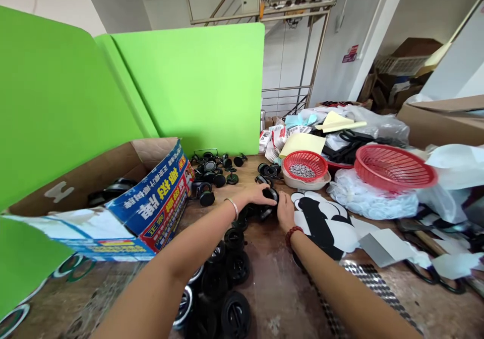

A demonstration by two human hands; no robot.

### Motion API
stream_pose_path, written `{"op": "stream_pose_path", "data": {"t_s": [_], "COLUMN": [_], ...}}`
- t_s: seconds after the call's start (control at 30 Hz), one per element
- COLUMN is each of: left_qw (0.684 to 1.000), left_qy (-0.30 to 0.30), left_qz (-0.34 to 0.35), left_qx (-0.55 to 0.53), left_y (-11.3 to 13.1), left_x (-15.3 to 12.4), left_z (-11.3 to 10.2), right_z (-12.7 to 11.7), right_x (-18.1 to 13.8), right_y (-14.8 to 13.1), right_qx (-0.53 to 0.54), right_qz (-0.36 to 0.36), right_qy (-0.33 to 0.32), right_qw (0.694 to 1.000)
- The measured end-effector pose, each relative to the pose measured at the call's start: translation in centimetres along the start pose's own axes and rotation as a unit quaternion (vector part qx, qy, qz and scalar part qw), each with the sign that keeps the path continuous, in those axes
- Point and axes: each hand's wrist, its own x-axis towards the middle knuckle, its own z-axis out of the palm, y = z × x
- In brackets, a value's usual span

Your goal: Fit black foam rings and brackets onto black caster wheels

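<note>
While both hands (260, 195) (286, 211) hold a black part (274, 195), grip closed, the smaller red basket (319, 165) contains silvery bits (301, 171).

Both bare arms angle in from below and pretty much meet at the grip. Left hand (260, 194) is kinda palm-down, fingers bent across from the grip's left side. Right hand (286, 210) is curled in on its right, hands really close together. Left forearm (170, 268) and right forearm (336, 283) slope outward below the grip.
</note>
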Motion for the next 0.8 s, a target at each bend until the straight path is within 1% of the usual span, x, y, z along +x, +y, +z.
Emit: {"op": "stream_pose_path", "data": {"t_s": [0.1, 0.17, 0.23, 0.3, 0.33, 0.37, 0.4, 0.47, 0.5, 0.53, 0.57, 0.6, 0.67, 0.73, 0.8], "left_qw": [0.999, 0.997, 0.994, 0.991, 0.989, 0.988, 0.988, 0.99, 0.991, 0.992, 0.992, 0.992, 0.992, 0.99, 0.988], "left_qy": [0.018, 0.037, 0.067, 0.101, 0.114, 0.121, 0.122, 0.11, 0.103, 0.101, 0.099, 0.099, 0.096, 0.105, 0.119], "left_qz": [0.02, 0.04, 0.05, 0.051, 0.049, 0.047, 0.044, 0.03, 0.01, -0.01, -0.025, -0.037, -0.058, -0.08, -0.091], "left_qx": [-0.026, -0.047, -0.063, -0.075, -0.079, -0.083, -0.086, -0.086, -0.082, -0.076, -0.07, -0.064, -0.055, -0.039, -0.027], "left_y": [1.3, 1.8, 1.9, 1.7, 1.4, 1.0, 0.6, -0.5, -1.1, -1.6, -2.2, -2.7, -3.6, -4.1, -4.2], "left_x": [-1.4, -2.7, -4.5, -7.0, -8.5, -10.1, -11.9, -15.4, -17.1, -18.5, -19.7, -20.7, -21.9, -22.2, -22.1], "left_z": [0.7, 0.5, -0.2, -1.1, -1.5, -1.7, -1.8, -1.2, -0.6, 0.3, 1.3, 2.4, 4.5, 6.3, 7.4], "right_z": [-2.1, -3.7, -5.5, -7.2, -8.1, -8.9, -9.5, -10.3, -10.2, -9.9, -9.3, -8.4, -6.3, -4.2, -2.7], "right_x": [0.1, -0.4, -1.9, -4.5, -6.1, -7.9, -9.7, -12.9, -14.2, -15.2, -16.0, -16.6, -17.3, -17.8, -18.4], "right_y": [-0.9, -1.9, -2.9, -3.9, -4.3, -4.5, -4.6, -4.6, -4.5, -4.5, -4.4, -4.5, -4.8, -5.3, -5.8], "right_qx": [-0.004, -0.006, -0.003, 0.006, 0.013, 0.021, 0.029, 0.021, 0.01, -0.005, -0.021, -0.036, -0.064, -0.081, -0.081], "right_qz": [0.005, -0.003, -0.02, -0.042, -0.055, -0.074, -0.107, -0.171, -0.192, -0.2, -0.196, -0.182, -0.136, -0.094, -0.072], "right_qy": [-0.02, -0.031, -0.043, -0.068, -0.094, -0.135, -0.203, -0.333, -0.382, -0.414, -0.428, -0.431, -0.416, -0.404, -0.387], "right_qw": [1.0, 1.0, 0.999, 0.997, 0.994, 0.988, 0.973, 0.927, 0.904, 0.888, 0.882, 0.883, 0.897, 0.906, 0.916]}}
